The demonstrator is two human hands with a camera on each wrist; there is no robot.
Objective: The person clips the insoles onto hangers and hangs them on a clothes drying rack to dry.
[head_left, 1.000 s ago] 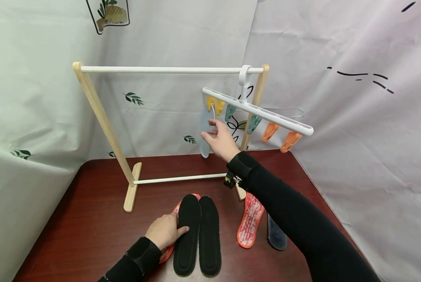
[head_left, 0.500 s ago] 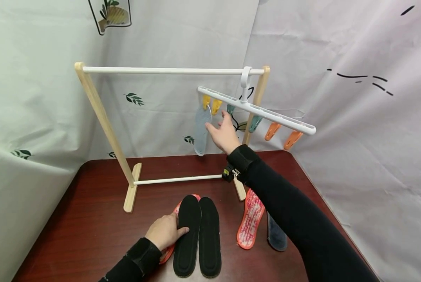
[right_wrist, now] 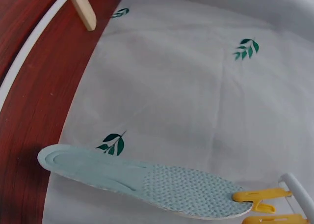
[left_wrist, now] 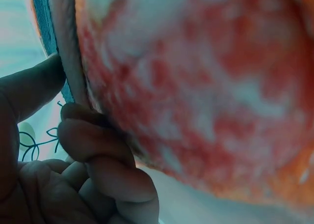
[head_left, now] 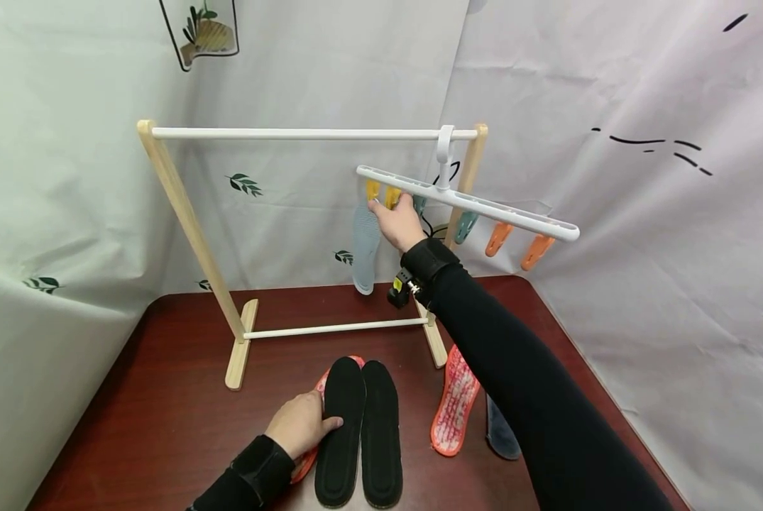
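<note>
Right hand [head_left: 397, 221] has risen from beside the pale blue insole [head_left: 363, 245] to the yellow clips [head_left: 381, 191] on the white clip hanger [head_left: 483, 207].
Its fingers reach the clips; whether they pinch one, I cannot tell. Left hand [head_left: 299, 424] curls round the edge of the red insole [left_wrist: 196, 91] beside the black insoles [head_left: 358, 433] on the table [head_left: 164, 397].

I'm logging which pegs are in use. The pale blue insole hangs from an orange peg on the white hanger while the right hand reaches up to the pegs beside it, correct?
Not quite: the pale blue insole hangs from a yellow peg, not an orange one, as the right wrist view shows. The orange pegs on the white hanger hold nothing. The right hand does reach the pegs beside the insole.
</note>
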